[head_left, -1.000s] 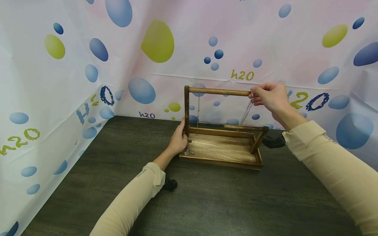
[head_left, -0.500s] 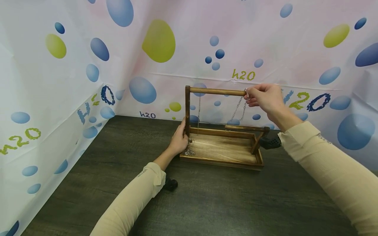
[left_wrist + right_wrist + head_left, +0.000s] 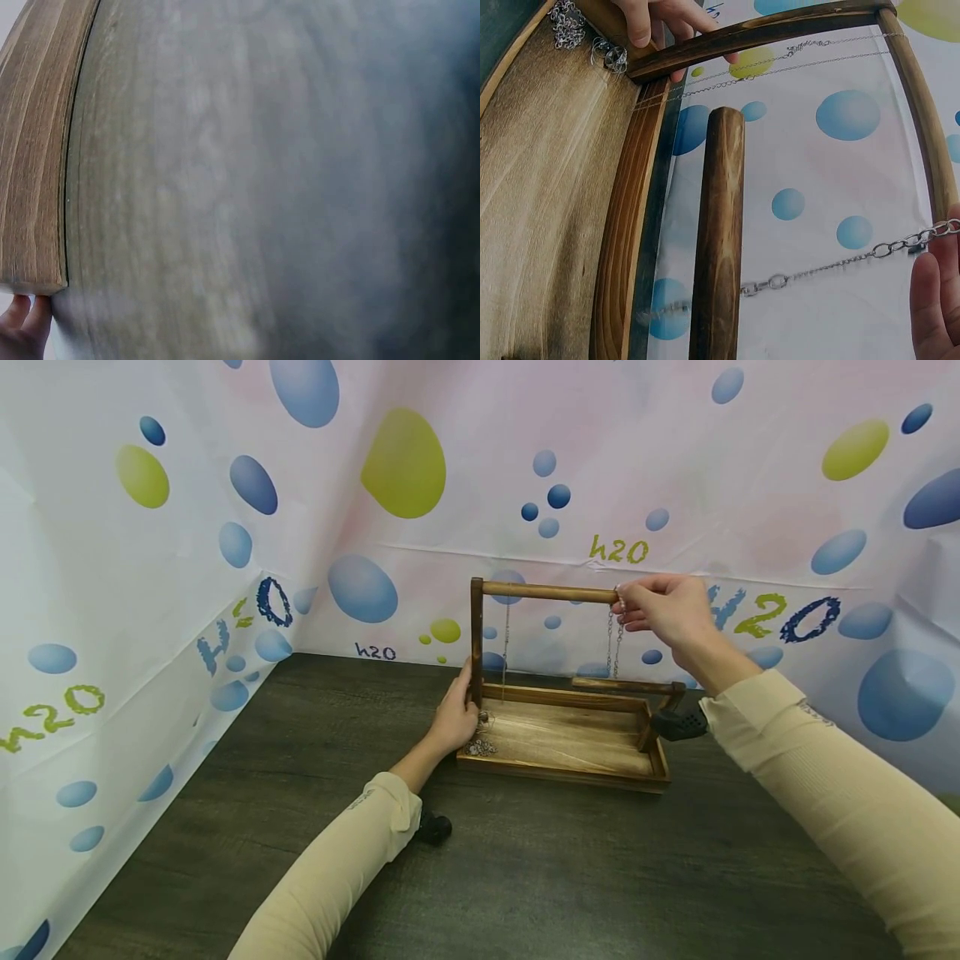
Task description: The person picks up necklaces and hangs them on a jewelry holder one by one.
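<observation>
A wooden jewellery stand has a tray (image 3: 562, 770), an upper bar (image 3: 555, 592) and a lower bar (image 3: 622, 686). At its left end my left hand (image 3: 453, 718) grips the base of the post, thumb and fingers on different sides of it in the right wrist view. My right hand (image 3: 671, 610) pinches a silver chain (image 3: 840, 264) at the free right end of the upper bar. Two strands of that chain hang down behind the lower bar. A thin chain (image 3: 506, 643) hangs near the bar's left end. The right fingertips are partly hidden.
A small heap of silver chains (image 3: 480, 748) lies in the tray's left front corner, with ring-like pieces (image 3: 610, 56) beside it. The dark wood tabletop (image 3: 562, 868) carries the stand. A patterned sheet (image 3: 480, 468) rises behind and at the sides.
My right hand has moved left along the upper bar with the chain, whose strands swung left and now hang nearly straight. My left hand has stayed at the post.
</observation>
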The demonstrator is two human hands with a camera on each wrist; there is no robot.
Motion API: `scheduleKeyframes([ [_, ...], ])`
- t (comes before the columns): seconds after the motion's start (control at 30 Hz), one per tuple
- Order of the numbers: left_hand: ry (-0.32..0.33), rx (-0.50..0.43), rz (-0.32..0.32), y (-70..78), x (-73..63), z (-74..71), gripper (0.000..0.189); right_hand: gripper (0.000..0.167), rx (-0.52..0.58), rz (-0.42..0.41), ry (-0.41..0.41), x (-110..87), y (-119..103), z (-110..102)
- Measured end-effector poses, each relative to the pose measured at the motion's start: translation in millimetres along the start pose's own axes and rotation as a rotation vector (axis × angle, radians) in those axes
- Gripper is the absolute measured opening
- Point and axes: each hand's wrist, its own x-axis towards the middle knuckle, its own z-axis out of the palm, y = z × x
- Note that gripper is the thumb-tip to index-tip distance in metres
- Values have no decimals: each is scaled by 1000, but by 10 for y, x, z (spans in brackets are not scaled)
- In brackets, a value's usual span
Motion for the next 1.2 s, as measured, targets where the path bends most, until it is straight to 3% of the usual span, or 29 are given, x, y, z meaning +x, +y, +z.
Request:
scheduleKeyframes([
  [1.2,3,-6,-9,5,-2,1,86,31,66,-20,-44,-8,-24,214],
])
